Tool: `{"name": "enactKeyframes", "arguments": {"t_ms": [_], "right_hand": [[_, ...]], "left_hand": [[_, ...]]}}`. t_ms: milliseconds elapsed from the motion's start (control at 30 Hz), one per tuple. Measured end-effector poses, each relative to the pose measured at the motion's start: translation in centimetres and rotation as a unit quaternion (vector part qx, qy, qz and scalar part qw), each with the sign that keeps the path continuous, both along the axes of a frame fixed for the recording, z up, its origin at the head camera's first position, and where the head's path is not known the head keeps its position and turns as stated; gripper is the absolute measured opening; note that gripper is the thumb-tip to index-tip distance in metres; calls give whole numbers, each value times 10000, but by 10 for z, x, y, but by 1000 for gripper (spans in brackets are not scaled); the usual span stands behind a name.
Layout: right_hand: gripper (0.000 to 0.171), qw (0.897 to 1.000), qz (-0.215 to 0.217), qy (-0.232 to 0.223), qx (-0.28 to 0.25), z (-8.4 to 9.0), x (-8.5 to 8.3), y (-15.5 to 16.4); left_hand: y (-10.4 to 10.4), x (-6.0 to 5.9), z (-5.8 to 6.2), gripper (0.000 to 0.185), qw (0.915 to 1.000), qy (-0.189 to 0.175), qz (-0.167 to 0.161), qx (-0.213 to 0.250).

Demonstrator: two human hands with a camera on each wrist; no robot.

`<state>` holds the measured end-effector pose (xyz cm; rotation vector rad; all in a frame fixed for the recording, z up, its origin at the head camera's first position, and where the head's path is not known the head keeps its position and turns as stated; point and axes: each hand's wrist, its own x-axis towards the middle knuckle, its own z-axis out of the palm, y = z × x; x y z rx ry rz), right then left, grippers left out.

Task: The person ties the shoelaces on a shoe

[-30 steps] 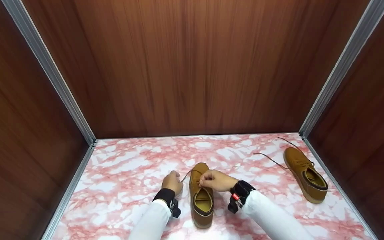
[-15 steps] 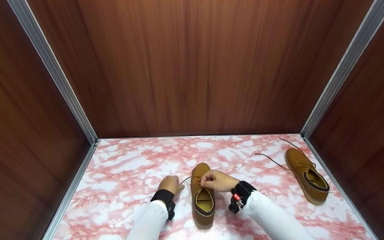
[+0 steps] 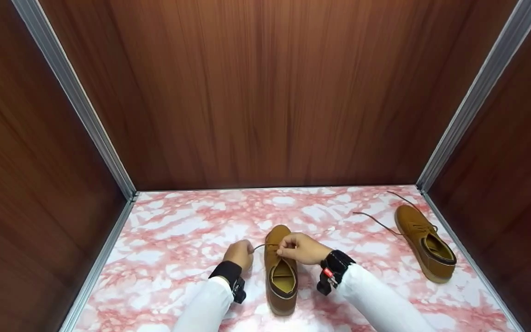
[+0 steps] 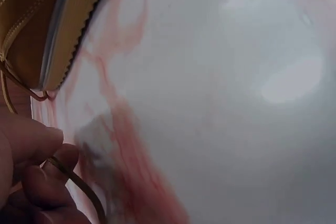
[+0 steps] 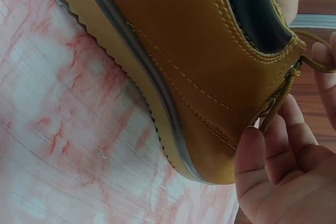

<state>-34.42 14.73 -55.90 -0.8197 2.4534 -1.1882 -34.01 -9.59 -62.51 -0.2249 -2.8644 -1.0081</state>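
At the marble floor's (image 3: 164, 230) six o'clock, the left hand (image 3: 238, 253) has drawn its pinched lace (image 3: 260, 246) taut toward nine o'clock while the right hand (image 3: 298, 248) pinches the other end over the tan shoe (image 3: 280, 276), tightening the lacing

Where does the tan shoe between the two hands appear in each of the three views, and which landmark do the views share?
Head: the tan shoe stands low at centre, between the left hand and the right hand.
Left wrist: only its side and sole fill the upper left corner.
Right wrist: its side runs from the top left to the lower right.
Shared landmark: the pink marbled surface.
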Motion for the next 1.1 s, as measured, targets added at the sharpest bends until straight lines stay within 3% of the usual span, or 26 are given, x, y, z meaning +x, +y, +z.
{"name": "enactKeyframes", "arguments": {"t_ms": [167, 300, 567, 767, 1100], "right_hand": [[17, 10000, -41, 41, 34, 2, 0, 0], [19, 10000, -69, 35, 42, 3, -1, 0], [37, 9996, -281, 7, -100, 5, -4, 3], [34, 9988, -470, 51, -127, 6, -5, 4], [32, 9976, -666, 83, -157, 6, -6, 5]], "left_hand": [[8, 0, 7, 17, 9964, -419, -296, 680], [9, -1, 12, 19, 9944, -489, -403, 849], [6, -4, 26, 12, 9938, -316, -532, 924], [4, -1, 37, 17, 9927, -516, -562, 934], [1, 2, 49, 18, 9940, -517, -477, 833]]}}
